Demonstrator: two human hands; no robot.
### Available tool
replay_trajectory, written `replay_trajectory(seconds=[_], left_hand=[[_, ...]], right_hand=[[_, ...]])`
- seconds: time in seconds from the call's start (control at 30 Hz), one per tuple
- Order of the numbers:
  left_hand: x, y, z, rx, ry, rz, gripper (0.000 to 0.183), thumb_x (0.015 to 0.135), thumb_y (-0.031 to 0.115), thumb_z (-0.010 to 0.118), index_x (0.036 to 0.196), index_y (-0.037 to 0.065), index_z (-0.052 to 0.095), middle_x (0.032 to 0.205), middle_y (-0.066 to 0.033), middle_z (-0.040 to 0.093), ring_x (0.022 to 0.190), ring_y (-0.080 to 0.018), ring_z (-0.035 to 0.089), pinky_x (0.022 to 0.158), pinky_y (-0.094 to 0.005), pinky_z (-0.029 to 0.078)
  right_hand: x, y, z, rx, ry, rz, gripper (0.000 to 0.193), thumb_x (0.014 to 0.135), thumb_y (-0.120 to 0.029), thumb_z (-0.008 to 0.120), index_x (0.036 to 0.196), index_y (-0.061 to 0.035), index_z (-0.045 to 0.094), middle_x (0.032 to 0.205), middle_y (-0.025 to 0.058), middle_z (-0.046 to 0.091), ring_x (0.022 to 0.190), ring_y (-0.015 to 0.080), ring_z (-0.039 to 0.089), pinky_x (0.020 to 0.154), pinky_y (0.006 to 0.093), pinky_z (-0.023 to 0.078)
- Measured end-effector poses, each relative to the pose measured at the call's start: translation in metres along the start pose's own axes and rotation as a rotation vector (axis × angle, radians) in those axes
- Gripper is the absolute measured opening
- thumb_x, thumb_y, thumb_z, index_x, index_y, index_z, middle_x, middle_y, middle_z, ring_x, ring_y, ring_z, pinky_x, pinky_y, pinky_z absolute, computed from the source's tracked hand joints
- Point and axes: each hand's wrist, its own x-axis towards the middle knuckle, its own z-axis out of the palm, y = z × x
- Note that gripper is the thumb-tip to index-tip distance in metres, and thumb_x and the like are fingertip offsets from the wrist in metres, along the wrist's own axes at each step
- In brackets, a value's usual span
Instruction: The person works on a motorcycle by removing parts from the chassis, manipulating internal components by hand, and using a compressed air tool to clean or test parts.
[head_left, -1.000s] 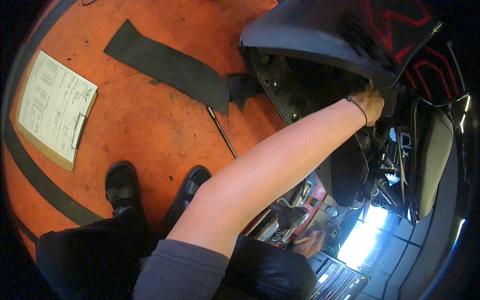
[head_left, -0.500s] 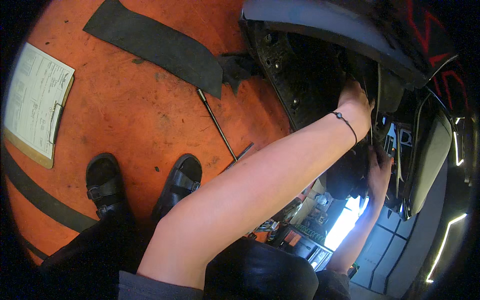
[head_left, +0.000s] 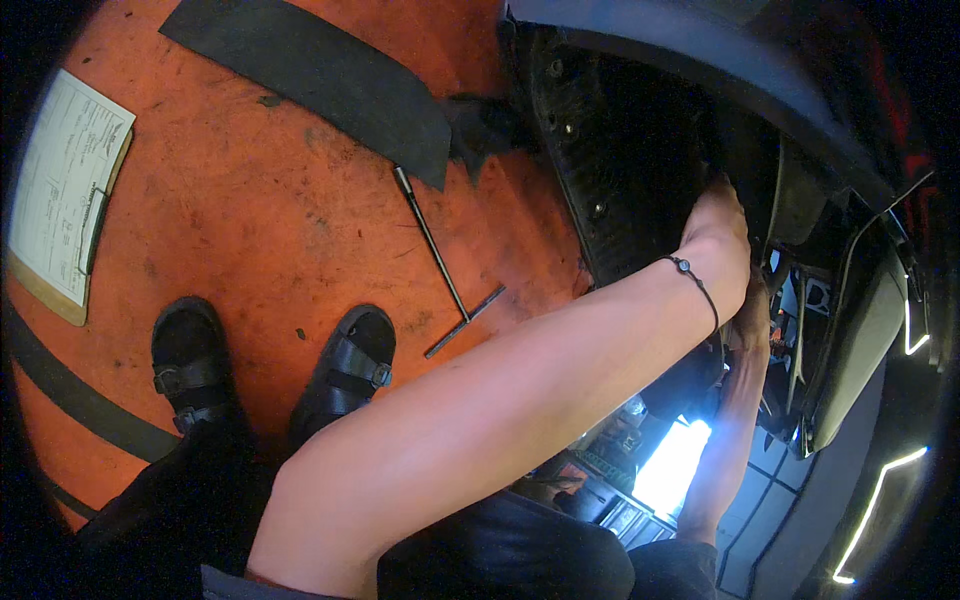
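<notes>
My left hand (head_left: 717, 220), with a dark cord bracelet at the wrist, reaches into the shadowed underside of what looks like a vehicle body. Its fingers vanish behind dark parts there. Just below it my right hand (head_left: 752, 312) is raised against the same dark parts, largely covered by my left wrist. Whether either hand grips anything is hidden. Beside my left hand lies a black panel (head_left: 590, 150) dotted with several round fasteners. A curved bluish-grey body edge (head_left: 690, 55) runs over it.
A T-handle wrench (head_left: 437, 255) lies on the orange floor (head_left: 260, 200) near my sandalled feet. Beyond it is a flat black sheet (head_left: 320, 85). A clipboard with a paper form (head_left: 70, 190) rests at far left. A pale panel (head_left: 862, 345) hangs at right.
My right hand has moved up close to my left wrist and is now more covered. My left hand has shifted slightly right and stays inside the dark underside. The view has shifted a little.
</notes>
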Motion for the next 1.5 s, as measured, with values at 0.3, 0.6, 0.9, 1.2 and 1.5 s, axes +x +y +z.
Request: replay_trajectory(seconds=[0.3,0.6,0.9,1.2,1.5], left_hand=[[-0.011,-0.001,-0.016,0.024,-0.144,0.026,0.055,0.089,0.046,0.051,0.138,0.022,0.045,0.143,0.0041,0.042,0.135,-0.0181,0.034,0.109,-0.0413,0.022],[-0.013,0.001,-0.01,0.025,-0.047,0.015,0.035,0.091,0.026,0.046,0.118,0.013,0.064,0.123,-0.0031,0.061,0.118,-0.019,0.053,0.101,-0.04,0.032],[-0.019,0.009,-0.017,0.05,0.035,0.041,0.034,0.091,0.028,0.048,0.118,0.014,0.064,0.122,-0.0018,0.062,0.117,-0.0193,0.053,0.101,-0.0418,0.032],[-0.024,-0.004,-0.024,0.044,-0.154,0.061,0.048,0.09,0.039,0.05,0.134,0.02,0.05,0.14,0.002,0.046,0.132,-0.017,0.039,0.108,-0.0401,0.023],[-0.018,-0.001,-0.022,0.036,-0.147,0.026,0.051,0.09,0.041,0.049,0.136,0.02,0.047,0.141,0.0026,0.044,0.132,-0.0159,0.038,0.108,-0.039,0.024]], right_hand=[[0.022,0.011,-0.007,-0.262,0.041,-0.043,0.037,0.093,-0.021,0.044,0.122,-0.0009,0.055,0.118,0.0142,0.06,0.105,0.0221,0.058,0.089,0.0346,0.045],[-0.012,-0.005,0.027,-0.635,0.117,-0.515,0.038,0.081,-0.015,0.064,0.116,0.0003,0.057,0.113,0.0179,0.062,0.106,0.025,0.059,0.087,0.0349,0.045],[-0.004,-0.012,0.017,-0.505,0.198,-0.346,0.03,0.088,-0.02,0.056,0.11,-0.0007,0.06,0.104,0.02,0.065,0.097,0.0278,0.064,0.076,0.0369,0.048],[0.006,0.001,0.025,-0.637,0.116,-0.575,0.033,0.08,-0.014,0.062,0.109,0.0027,0.06,0.107,0.0179,0.066,0.097,0.0283,0.064,0.081,0.0361,0.048],[0.012,0.002,0.017,-0.611,0.094,-0.486,0.037,0.081,-0.016,0.061,0.113,0.0027,0.059,0.112,0.0167,0.063,0.104,0.0244,0.06,0.087,0.0333,0.046]])
